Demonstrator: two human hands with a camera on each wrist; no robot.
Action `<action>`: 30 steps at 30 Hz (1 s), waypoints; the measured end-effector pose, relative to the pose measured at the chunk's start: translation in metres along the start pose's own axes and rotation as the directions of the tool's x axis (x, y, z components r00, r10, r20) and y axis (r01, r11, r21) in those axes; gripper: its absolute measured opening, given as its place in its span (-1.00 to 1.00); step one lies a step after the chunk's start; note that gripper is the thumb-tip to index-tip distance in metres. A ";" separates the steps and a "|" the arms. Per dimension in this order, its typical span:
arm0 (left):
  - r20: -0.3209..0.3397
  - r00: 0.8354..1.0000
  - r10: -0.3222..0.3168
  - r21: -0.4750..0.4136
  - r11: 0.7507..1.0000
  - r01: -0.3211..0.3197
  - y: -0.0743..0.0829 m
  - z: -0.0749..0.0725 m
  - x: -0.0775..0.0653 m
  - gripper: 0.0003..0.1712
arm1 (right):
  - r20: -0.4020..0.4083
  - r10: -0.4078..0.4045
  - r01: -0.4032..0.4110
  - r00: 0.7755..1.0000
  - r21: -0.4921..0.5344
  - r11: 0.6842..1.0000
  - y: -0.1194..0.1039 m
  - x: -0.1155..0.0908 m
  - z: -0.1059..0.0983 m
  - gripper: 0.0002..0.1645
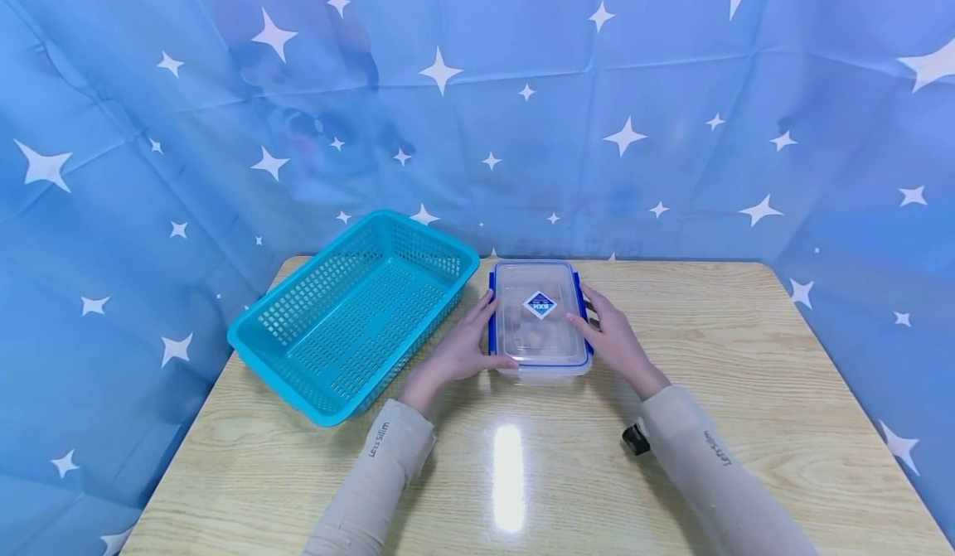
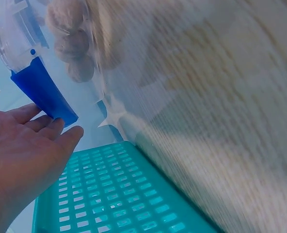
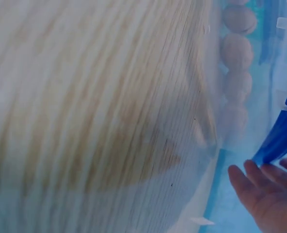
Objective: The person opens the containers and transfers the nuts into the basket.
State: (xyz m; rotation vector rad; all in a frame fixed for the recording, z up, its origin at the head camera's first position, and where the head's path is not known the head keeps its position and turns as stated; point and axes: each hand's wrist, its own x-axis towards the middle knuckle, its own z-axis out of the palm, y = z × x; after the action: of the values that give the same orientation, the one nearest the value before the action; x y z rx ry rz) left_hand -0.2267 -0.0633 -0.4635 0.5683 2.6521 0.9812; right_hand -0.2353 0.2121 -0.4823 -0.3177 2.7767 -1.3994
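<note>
A clear plastic food container (image 1: 537, 345) with blue-edged lid and a blue-and-white diamond label lies on the table. Several round, pale-brown things (image 2: 66, 17) show through its wall in both wrist views. My left hand (image 1: 464, 347) holds the container's left side, thumb on the front corner of the lid. In the left wrist view its fingertips touch a blue side latch (image 2: 44, 90) that slants outward. On the opposite side, my right hand (image 1: 615, 336) has its thumb on the lid and its fingers at the right latch (image 3: 279, 138), which also flares out.
A turquoise perforated basket (image 1: 440, 316) stands to the left of the container, near my left hand. The wooden table (image 1: 746, 357) backs onto a blue curtain (image 1: 522, 166) with white stars. A small black object (image 1: 636, 439) is by my right sleeve.
</note>
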 end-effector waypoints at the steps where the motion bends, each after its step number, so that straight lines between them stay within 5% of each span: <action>1: 0.000 1.000 -0.001 0.000 1.000 0.001 0.000 0.000 0.000 0.29 | -0.001 0.002 -0.002 1.000 0.002 1.000 0.000 0.000 0.000 -0.12; 30: -0.002 1.000 0.001 0.005 1.000 -0.001 0.000 -0.001 0.001 0.29 | -0.064 0.151 -0.144 0.986 0.113 0.983 -0.001 -0.006 0.002 -0.10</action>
State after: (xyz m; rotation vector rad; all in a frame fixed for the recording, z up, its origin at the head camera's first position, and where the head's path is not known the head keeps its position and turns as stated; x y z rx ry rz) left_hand -0.2273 -0.0631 -0.4628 0.5701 2.6571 0.9766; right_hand -0.2293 0.2108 -0.4830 -0.0580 2.7015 -1.5456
